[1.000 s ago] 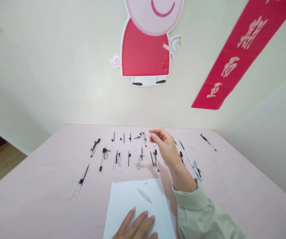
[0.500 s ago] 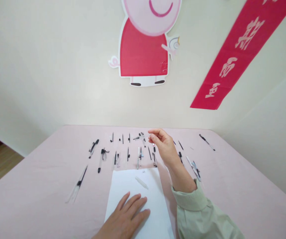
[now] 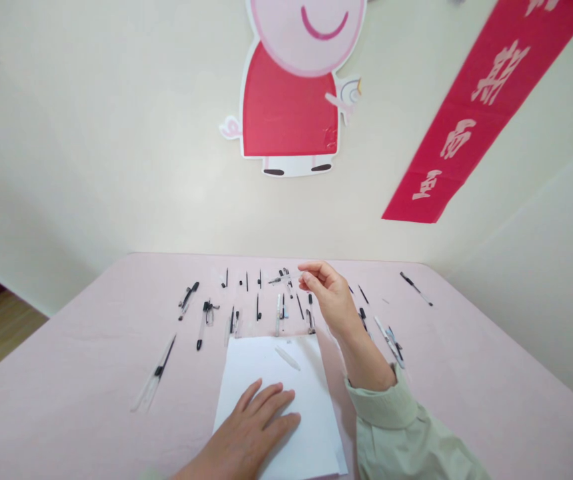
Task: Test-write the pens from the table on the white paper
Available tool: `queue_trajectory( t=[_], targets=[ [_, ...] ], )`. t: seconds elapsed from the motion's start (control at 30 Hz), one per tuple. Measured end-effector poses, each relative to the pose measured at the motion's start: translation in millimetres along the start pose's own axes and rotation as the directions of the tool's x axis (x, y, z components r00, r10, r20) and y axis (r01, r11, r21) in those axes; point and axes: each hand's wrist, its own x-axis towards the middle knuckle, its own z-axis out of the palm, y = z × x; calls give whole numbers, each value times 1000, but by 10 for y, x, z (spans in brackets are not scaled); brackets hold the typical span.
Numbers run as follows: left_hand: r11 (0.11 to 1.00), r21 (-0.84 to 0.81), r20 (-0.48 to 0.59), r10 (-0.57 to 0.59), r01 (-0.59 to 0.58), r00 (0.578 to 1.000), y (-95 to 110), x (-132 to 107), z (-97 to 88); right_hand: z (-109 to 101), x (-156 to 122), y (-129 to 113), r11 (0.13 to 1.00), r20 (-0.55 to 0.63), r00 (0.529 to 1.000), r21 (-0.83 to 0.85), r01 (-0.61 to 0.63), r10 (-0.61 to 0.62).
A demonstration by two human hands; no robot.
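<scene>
My right hand (image 3: pixel 334 300) is raised above the far part of the table, thumb and fingers pinched on one end of a slim clear pen (image 3: pixel 284 279). The pen points left, nearly level, with its dark tip at the far end. Fingers spread, my left hand (image 3: pixel 259 427) lies flat on a white sheet of paper (image 3: pixel 311 440). A pale, translucent, slim piece with a tapered end (image 3: pixel 287 358) rests on the paper beyond my left fingertips; I cannot tell exactly what it is.
Rows of pen parts, such as a black refill (image 3: pixel 258 307) and a clear barrel (image 3: pixel 200 328), lie behind the paper. A capped pen (image 3: pixel 415 289) is at far right. Left of the paper lies a clear pen with black parts (image 3: pixel 155 373). The pink-covered table (image 3: pixel 66 393) meets a wall.
The paper has slid slightly forward under my left hand, carrying the pale piece, and its near edge now shows. My right hand holds the pen in nearly the same place.
</scene>
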Motion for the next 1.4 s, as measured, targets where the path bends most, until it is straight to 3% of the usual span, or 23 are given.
queue_trajectory(
  t=[0.4,0.57,0.77,0.87,0.93,0.97,1.0,1.03,1.1,1.13,1.2,1.27,1.4],
  targets=[
    [997,-51,103,-59,65,993,165,40,-258,-18,13,39,1000,-3,1000,9,-1,1],
    [991,-30,85,-130,133,988,322,67,-415,-15,15,37,1000,-2,1000,6,1,-1],
    [991,-26,79,-132,135,988,331,64,-422,-12,16,33,1000,1,1000,-1,7,-7],
    [994,-49,26,-95,96,995,301,42,-452,-15,22,37,1000,-2,1000,17,-19,19],
    [990,-107,-111,-108,96,988,269,71,-538,-19,2,61,996,-1,998,59,-68,68],
    [981,-160,-209,-141,108,968,247,108,-602,-21,-21,83,990,3,994,95,-107,107],
    [958,-246,-328,-225,147,918,220,164,-676,-22,-51,111,978,11,988,137,-156,156],
    [914,-356,-440,-346,192,829,190,235,-756,-21,-89,145,961,24,978,183,-209,208],
    [796,-577,-535,-539,185,651,129,411,-908,-15,-173,217,915,60,951,260,-309,305],
    [733,-664,-521,-594,147,613,104,503,-972,-10,-212,251,894,75,938,284,-346,339],
    [612,-784,-410,-634,102,656,76,669,-1066,5,-268,304,871,97,923,307,-383,372],
    [555,-829,-373,-631,61,680,77,784,-1123,21,-283,333,870,105,923,309,-385,371],
    [526,-851,-402,-654,3,641,79,871,-1193,44,-232,355,897,100,939,276,-345,330]
  ],
)
